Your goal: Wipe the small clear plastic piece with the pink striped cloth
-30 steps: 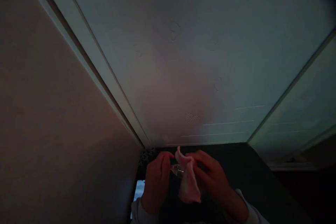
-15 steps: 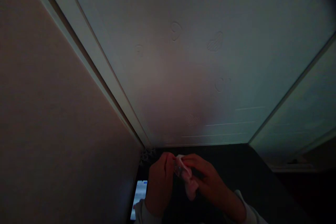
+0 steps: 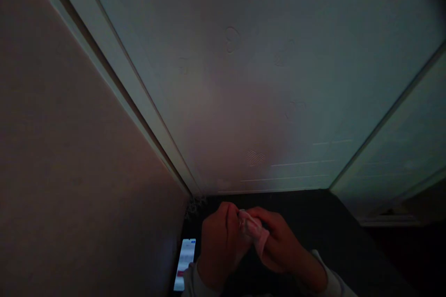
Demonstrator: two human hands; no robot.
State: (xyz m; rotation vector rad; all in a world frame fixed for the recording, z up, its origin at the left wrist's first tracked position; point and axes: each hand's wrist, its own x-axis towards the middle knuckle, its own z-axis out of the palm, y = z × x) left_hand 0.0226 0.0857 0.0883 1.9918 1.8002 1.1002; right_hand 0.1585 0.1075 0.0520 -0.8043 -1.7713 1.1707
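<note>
The scene is very dim. My left hand (image 3: pixel 218 241) and my right hand (image 3: pixel 282 246) meet low in the middle of the view, fingers curled round a small pink cloth (image 3: pixel 256 234) bunched between them. Both hands grip it, the left from the left side, the right from below and right. Something small and glossy may lie inside the cloth, but I cannot make it out. Pale sleeves cover both wrists.
A lit phone (image 3: pixel 185 262) lies on the dark surface (image 3: pixel 324 222) just left of my left wrist. A pale panel with faint heart marks (image 3: pixel 244 102) rises straight ahead. A brownish wall (image 3: pixel 69 171) stands at the left, another pale panel (image 3: pixel 400 158) at the right.
The pink cloth hung loose from my fingers a second ago; now it is bunched tight between both hands. The hands have come closer together and lower. More of the phone shows.
</note>
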